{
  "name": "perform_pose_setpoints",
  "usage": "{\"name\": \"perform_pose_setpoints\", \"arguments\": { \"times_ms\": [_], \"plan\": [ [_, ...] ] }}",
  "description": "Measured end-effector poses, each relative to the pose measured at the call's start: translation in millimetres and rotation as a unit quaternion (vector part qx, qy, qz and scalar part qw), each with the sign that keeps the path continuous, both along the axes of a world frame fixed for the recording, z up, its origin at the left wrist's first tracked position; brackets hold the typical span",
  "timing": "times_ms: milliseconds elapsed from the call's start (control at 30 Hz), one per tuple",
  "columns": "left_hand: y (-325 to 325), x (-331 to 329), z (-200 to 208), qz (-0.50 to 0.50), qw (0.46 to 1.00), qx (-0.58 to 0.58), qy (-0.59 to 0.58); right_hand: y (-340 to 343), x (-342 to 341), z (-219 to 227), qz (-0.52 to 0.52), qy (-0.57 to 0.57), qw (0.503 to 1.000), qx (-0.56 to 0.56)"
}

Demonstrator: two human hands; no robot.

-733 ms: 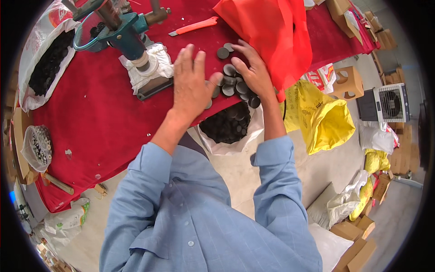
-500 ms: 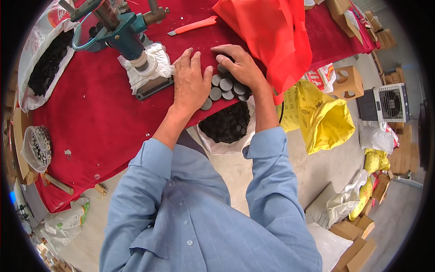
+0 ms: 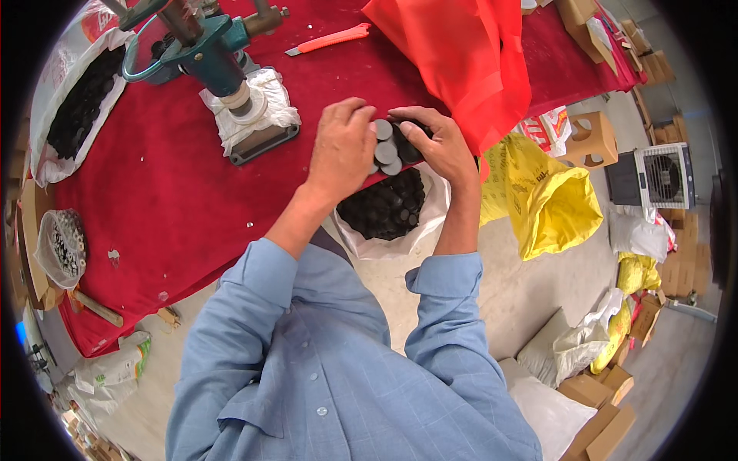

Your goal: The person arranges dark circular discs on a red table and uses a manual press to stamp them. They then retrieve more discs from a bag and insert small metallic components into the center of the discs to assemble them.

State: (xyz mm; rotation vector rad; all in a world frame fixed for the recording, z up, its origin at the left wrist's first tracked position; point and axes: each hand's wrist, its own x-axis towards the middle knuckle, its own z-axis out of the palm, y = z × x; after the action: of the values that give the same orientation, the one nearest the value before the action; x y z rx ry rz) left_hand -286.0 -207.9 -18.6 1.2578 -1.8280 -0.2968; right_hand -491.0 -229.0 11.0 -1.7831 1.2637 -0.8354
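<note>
A small pile of round grey and black discs sits at the front edge of the red-covered table, squeezed between my two cupped hands. My left hand presses on the pile from the left, its fingers bent inward and partly hidden. From the right, my right hand curls over the darker discs, thumb on the near side and fingers beyond. Right below the table edge hangs or stands a white bag, its mouth gaping, with many black discs inside.
A teal hand press with a cloth-wrapped base is left of my hands. Beyond lies an orange utility knife. A red fabric bag and an upright yellow sack are at right. Another bag of black pieces lies far left.
Both hands have drawn nearer to me and closed in on the discs. The spread-out discs are now bunched into a tighter pile at the table edge, above the white bag.
</note>
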Motion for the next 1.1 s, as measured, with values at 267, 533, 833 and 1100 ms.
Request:
{"name": "perform_pose_setpoints", "arguments": {
  "times_ms": [267,533,833,1100],
  "plan": [
    [14.5,-44.1,2.9,-0.050,0.980,0.029,0.188,12.1,-3.1,-9.0,-0.084,-0.060,0.995,0.005],
    [28.7,-56.6,6.1,-0.066,0.920,0.218,0.318,13.7,-6.5,-10.9,-0.118,-0.033,0.992,0.005],
    [45.3,2.7,33.4,-0.108,0.782,0.375,0.486,15.5,2.7,-9.1,-0.155,-0.022,0.987,0.038],
    [113.6,160.7,59.9,-0.003,0.937,0.265,0.229,20.6,10.0,-9.9,-0.158,0.011,0.987,-0.023]
  ]
}}
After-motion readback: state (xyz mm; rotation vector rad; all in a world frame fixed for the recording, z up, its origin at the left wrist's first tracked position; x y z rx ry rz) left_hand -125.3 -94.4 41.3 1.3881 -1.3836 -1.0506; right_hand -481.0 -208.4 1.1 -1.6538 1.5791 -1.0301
